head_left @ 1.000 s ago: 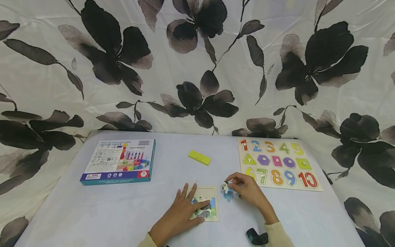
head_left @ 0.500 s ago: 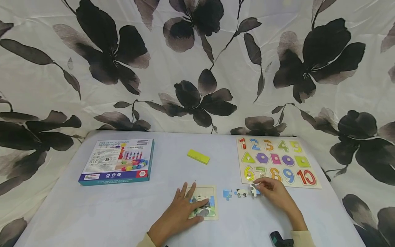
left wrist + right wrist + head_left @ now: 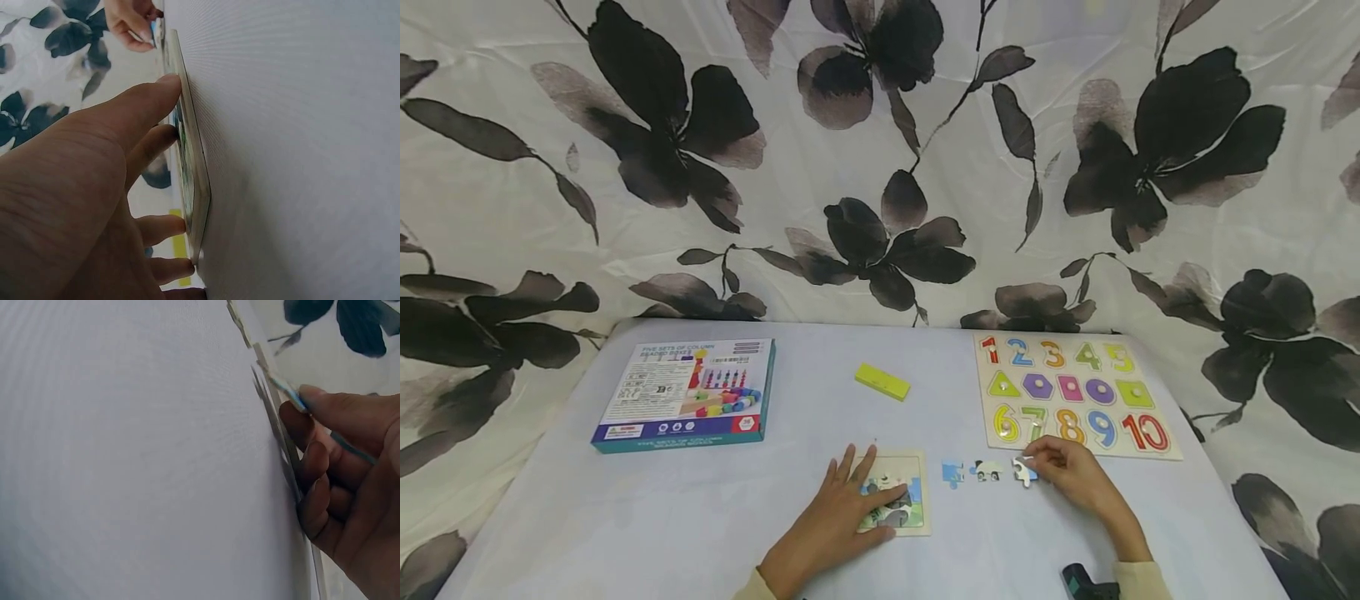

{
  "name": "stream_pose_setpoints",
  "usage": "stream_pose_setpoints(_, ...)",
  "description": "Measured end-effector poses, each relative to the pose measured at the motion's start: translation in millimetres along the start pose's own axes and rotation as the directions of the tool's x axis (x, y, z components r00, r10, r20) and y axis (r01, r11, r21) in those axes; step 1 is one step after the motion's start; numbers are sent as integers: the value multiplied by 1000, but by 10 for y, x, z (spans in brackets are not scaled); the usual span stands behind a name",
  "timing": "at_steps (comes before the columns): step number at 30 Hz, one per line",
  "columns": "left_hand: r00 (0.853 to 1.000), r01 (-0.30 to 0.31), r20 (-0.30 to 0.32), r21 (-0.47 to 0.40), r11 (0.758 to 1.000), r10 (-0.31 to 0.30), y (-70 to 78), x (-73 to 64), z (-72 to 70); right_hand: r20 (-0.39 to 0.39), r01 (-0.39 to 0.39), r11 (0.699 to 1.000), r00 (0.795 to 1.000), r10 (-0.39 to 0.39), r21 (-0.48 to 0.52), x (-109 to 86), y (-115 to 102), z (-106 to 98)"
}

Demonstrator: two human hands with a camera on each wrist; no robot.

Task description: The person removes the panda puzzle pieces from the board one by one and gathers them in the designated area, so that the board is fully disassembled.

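My left hand (image 3: 827, 529) lies with spread fingers on a small square wooden puzzle board (image 3: 924, 500) showing a panda picture. The left wrist view has its thumb and fingertips touching the board (image 3: 199, 194). Between thumb and finger, my right hand (image 3: 1082, 482) pinches a white-and-blue jigsaw piece (image 3: 1022, 472), right of the board. In the right wrist view that piece (image 3: 286, 392) is tilted, its far end close to the table. Two loose jigsaw pieces lie between board and right hand: a blue one (image 3: 952, 474) and one with a panda face (image 3: 987, 471).
A number-and-shape board (image 3: 1078, 396) lies at the back right, just beyond my right hand. A yellow-green block (image 3: 882, 382) is at the back middle. At the left lies a flat boxed toy (image 3: 688, 392). A dark object (image 3: 1086, 583) sits by the right sleeve.
My right hand has moved right from beside the puzzle board, leaving the blue and panda-face pieces apart on the table. Its held piece has turned and lowered slightly. The left hand stays put.
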State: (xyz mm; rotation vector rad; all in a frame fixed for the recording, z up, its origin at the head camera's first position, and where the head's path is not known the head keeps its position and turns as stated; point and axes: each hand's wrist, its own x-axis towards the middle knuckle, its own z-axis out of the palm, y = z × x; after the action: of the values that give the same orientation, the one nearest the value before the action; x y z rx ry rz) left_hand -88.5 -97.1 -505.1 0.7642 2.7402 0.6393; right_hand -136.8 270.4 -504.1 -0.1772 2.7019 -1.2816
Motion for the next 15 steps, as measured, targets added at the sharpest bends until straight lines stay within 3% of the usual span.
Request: stream_pose_setpoints(15,1000,-6,-11,6,1000,6,-3,-9,1,-30,32,995,999,-35,-90,25,-6,54)
